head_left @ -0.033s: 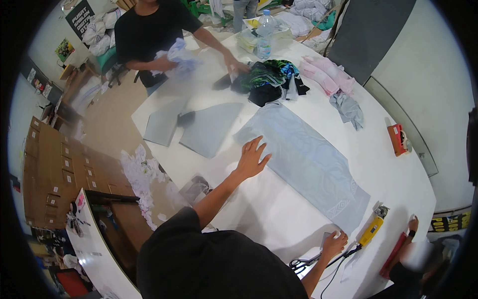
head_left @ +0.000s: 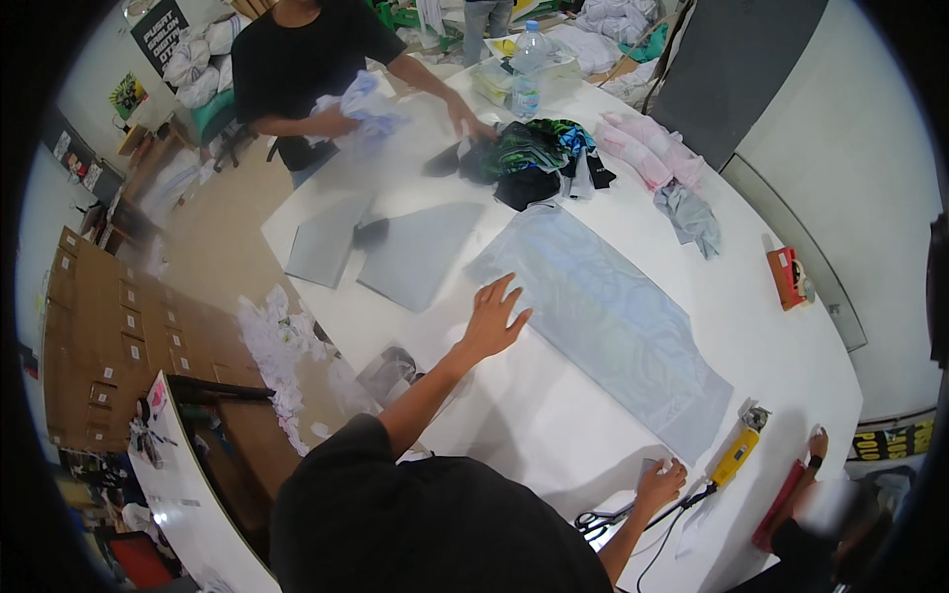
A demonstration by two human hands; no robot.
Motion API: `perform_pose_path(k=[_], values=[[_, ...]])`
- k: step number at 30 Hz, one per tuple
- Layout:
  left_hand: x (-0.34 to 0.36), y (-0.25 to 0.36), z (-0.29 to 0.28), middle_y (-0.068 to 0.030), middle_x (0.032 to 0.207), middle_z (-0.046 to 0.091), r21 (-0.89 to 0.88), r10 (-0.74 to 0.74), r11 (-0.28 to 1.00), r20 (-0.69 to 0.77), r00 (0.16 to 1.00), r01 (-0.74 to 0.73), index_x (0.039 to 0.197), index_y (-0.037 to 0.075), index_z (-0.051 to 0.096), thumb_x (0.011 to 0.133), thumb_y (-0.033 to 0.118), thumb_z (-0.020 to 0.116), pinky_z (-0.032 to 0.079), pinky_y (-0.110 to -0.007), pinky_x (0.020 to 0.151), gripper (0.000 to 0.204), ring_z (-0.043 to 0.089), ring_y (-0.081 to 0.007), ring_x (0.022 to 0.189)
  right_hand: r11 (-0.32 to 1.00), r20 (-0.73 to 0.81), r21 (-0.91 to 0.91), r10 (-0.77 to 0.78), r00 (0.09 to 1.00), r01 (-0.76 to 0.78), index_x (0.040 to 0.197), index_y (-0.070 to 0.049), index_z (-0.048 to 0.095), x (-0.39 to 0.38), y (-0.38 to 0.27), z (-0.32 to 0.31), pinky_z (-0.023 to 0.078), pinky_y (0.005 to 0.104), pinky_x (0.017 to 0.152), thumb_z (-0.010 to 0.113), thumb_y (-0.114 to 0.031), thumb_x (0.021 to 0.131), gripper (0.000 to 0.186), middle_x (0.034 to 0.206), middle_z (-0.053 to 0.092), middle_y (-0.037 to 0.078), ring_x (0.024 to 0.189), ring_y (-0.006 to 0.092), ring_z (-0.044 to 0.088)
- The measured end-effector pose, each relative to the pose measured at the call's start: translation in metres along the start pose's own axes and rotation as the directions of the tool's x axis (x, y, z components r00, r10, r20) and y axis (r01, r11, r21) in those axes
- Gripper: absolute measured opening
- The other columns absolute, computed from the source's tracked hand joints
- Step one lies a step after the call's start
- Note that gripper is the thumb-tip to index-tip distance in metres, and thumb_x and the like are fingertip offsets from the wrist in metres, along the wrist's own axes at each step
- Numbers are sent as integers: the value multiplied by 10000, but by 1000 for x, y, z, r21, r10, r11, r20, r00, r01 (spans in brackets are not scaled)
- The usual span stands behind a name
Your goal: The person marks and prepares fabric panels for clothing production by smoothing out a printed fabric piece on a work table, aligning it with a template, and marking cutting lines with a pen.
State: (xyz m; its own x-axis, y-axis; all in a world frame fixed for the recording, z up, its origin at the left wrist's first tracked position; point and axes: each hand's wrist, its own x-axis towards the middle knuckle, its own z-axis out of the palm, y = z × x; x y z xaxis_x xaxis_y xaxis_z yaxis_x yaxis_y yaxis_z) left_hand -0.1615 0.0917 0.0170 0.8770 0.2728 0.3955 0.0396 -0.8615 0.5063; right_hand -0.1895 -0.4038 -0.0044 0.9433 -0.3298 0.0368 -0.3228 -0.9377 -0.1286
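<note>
A long pale grey-blue fabric panel [head_left: 603,316] lies flat across the white table [head_left: 554,415] in front of me, with faint swirling lines showing on it. At its left edge, my left hand [head_left: 494,321] is open, fingers spread, the tips at the cloth. My right hand [head_left: 660,486] is by the panel's near corner with curled fingers. A small grey thing shows beside its thumb; what the fingers hold is hard to make out. Dark-handled scissors [head_left: 593,524] lie left of that hand. To its right rests a yellow electric cloth cutter [head_left: 733,458] with a cable.
Two grey fabric pieces [head_left: 420,255] lie left of the panel. Beyond it are a pile of dark patterned cloth [head_left: 534,153], pink cloth [head_left: 647,148] and a water bottle [head_left: 527,74]. A co-worker [head_left: 316,74] stands far left holding pale cloth; another person's arm [head_left: 813,460] reaches in lower right.
Both my hands have shifted slightly to the left. The printed marks at the panel's near end no longer show. Across the table, the co-worker's pale cloth has moved a little.
</note>
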Motion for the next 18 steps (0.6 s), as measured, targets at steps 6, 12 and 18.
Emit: perform_pose_path(k=[6,12,18], values=[[-68,-23,-72,-208,1421,484,-7,-134,991,-104,986,134,1213,-11,619,929,268,663,348,-489,1070,401,461,-386,1290,998,-14,45,-43,999,44,1223,-86,602,-32,13,14,418,542,980,625,-219,881,368,1277,565,148,1168,373,536],[-99,-67,-121,-212,1357,532,-46,-237,971,-196,951,233,1201,18,596,914,235,672,401,-509,1016,368,516,-407,1223,976,38,135,-175,984,168,1100,-25,631,-46,21,18,451,484,929,612,-56,843,260,1134,617,192,1076,383,577],[-125,-96,-158,-230,1331,540,-79,-302,953,-268,915,291,1150,-49,614,913,167,664,460,-475,980,324,569,-421,1155,902,116,370,-281,953,221,1003,4,646,-50,15,36,473,465,892,616,-14,832,174,985,638,202,965,388,599]])
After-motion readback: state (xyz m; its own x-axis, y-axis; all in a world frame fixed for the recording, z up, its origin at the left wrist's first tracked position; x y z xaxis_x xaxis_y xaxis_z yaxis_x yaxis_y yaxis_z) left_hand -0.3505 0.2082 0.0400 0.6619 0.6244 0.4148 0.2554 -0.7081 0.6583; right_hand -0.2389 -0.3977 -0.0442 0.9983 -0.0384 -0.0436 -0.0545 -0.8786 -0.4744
